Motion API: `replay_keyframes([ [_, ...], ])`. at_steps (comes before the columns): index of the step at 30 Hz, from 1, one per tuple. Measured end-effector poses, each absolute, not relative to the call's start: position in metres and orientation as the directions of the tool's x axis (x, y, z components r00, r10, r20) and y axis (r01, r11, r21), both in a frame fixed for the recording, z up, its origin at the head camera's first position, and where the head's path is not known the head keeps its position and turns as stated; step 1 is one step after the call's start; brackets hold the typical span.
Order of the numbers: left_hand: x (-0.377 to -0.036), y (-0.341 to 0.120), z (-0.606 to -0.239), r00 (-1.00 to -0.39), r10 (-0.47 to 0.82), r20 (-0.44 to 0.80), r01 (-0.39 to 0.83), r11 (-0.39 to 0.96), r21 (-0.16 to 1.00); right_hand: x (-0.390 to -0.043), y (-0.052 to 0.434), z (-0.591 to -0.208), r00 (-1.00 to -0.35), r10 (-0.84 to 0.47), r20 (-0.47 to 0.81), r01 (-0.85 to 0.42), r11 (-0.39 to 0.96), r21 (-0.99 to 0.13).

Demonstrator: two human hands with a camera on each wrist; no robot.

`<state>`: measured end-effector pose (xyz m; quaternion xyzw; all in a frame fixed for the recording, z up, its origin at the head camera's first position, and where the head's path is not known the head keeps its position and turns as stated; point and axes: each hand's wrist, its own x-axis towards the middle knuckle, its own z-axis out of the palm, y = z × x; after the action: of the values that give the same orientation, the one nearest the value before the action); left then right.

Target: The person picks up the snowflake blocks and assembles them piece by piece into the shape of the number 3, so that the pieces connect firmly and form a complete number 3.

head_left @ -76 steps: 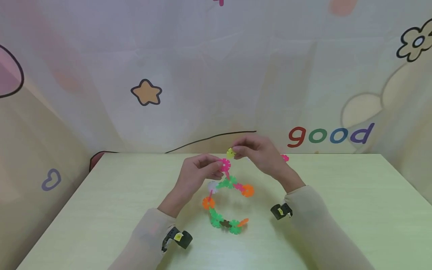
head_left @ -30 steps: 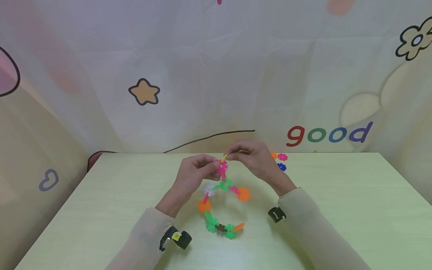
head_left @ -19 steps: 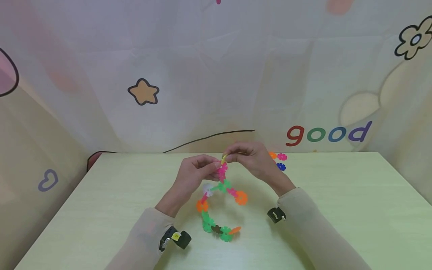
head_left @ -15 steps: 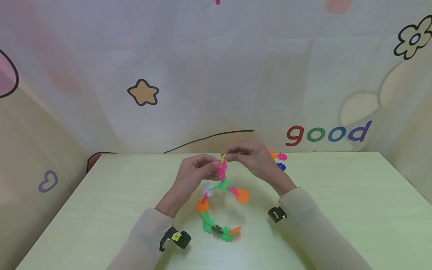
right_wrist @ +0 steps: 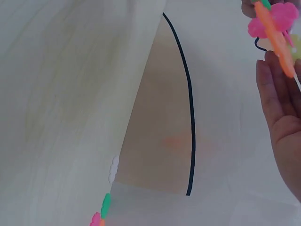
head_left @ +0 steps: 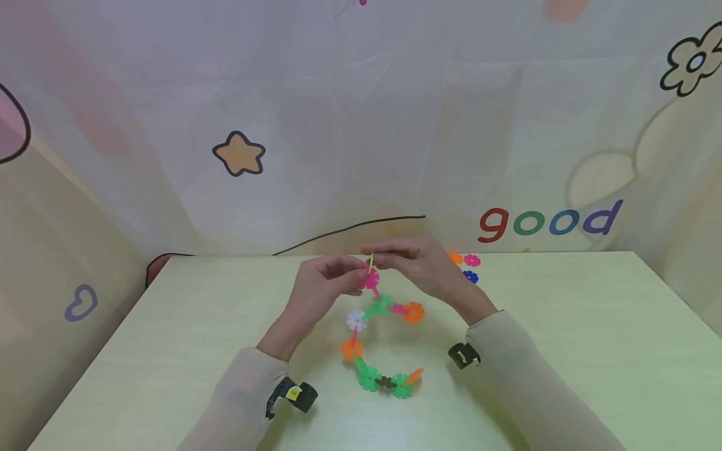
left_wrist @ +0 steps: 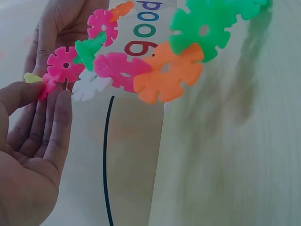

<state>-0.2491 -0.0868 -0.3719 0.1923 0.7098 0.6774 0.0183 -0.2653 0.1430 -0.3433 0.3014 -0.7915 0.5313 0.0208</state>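
A chain of interlocking plastic snowflake discs hangs over the table, curving from a green disc (head_left: 383,305) through a white disc (head_left: 356,320) and an orange disc (head_left: 351,349) to more green discs at the bottom. At its top, my left hand (head_left: 316,288) pinches a pink disc (head_left: 370,278) between thumb and fingers. My right hand (head_left: 420,266) pinches a yellow disc (head_left: 371,263), seen edge-on and meeting the pink one. In the left wrist view, the left thumb partly covers the yellow disc (left_wrist: 32,77). Orange and pink discs overlap the right hand (right_wrist: 282,108) in the right wrist view.
Loose orange (head_left: 455,257), pink (head_left: 472,260) and blue (head_left: 470,276) discs lie at the back of the pale table (head_left: 186,351), behind the right wrist. A printed curtain (head_left: 338,138) rises right behind the table's far edge. Each sleeve carries a small black camera.
My right hand has brought the yellow disc down and left onto the pink disc and turned it edge-on. The hanging chain has swung left, then back right. My left hand has stayed nearly still.
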Motion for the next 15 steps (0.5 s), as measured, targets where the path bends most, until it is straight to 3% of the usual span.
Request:
replay_keyframes([
  [7, -0.248, -0.086, -0.372, -0.937, 0.283, 0.203, 0.218, 0.022, 0.976, -0.277, 0.170, -0.343, -0.891, -0.341, 0.301, -0.410, 0.316, -0.855],
  [15, -0.249, -0.087, -0.372, -0.938, 0.290, 0.190, 0.206, 0.024, 0.978, -0.305, 0.204, -0.344, -0.921, -0.285, 0.267, -0.370, 0.419, -0.829],
])
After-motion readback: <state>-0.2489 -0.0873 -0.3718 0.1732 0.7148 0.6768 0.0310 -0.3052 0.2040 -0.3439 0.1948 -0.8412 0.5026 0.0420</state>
